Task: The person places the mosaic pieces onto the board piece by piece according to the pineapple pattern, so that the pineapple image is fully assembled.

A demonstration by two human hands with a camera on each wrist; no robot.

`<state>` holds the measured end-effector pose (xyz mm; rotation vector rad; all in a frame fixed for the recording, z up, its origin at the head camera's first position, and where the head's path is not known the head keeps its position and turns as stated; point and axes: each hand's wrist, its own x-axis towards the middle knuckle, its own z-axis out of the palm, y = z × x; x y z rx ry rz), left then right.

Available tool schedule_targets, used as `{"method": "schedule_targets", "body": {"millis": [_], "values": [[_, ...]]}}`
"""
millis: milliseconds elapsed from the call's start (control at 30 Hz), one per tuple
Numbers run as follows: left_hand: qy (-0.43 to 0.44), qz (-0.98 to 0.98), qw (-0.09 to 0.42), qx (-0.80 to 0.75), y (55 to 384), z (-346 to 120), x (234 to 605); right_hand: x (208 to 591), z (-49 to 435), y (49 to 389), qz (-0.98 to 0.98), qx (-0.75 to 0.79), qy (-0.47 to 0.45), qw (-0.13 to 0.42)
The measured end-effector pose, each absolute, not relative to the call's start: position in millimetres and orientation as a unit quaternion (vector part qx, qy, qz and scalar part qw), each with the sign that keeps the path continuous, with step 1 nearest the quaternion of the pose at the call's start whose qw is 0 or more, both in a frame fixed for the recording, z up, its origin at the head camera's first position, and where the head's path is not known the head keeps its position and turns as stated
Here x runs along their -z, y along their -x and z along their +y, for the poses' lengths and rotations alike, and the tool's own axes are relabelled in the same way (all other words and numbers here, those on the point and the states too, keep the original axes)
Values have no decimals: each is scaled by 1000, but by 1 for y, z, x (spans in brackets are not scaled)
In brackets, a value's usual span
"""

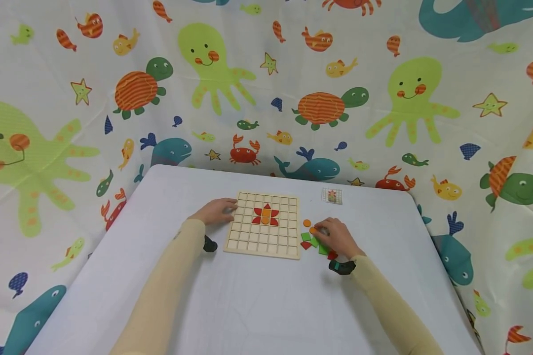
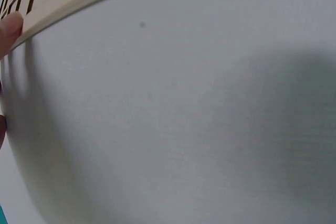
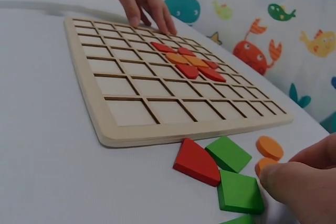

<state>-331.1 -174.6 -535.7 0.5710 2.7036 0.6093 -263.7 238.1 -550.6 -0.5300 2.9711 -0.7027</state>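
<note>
A square wooden grid board (image 1: 262,241) lies on the table, with red petal-shaped pieces (image 1: 274,222) and orange pieces (image 1: 265,215) set in its upper middle cells. My left hand (image 1: 214,212) rests at the board's left edge, its fingers loosely extended and touching the rim. Right of the board, my right hand (image 1: 336,236) pinches an orange disc (image 3: 265,165) between thumb and fingertips, low over the loose pieces. Another orange disc (image 3: 270,147) lies just beyond it. Near the hand are green squares (image 3: 240,191) and a red quarter-round piece (image 3: 196,162).
A small card (image 1: 332,195) with a coloured pattern picture lies behind the right hand. The white table (image 1: 266,301) has its far edge against a curtain (image 1: 266,133) printed with sea animals. More red and green pieces lie partly under the right hand.
</note>
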Motion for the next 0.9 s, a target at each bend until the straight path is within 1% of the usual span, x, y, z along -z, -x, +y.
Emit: {"method": "schedule_targets", "body": {"millis": [100,400,567,900], "values": [[-197,944,157,-214,331,-174,535,550,240,260,959,223,175,25],[-193,944,161,-216,333,-174,535,558,243,247,966,169,198,4],[-189,944,162,-219,332,-174,535,560,240,245,967,161,196,-4],[-199,942,159,-217,327,-173,528,554,238,245,969,152,195,9]]}}
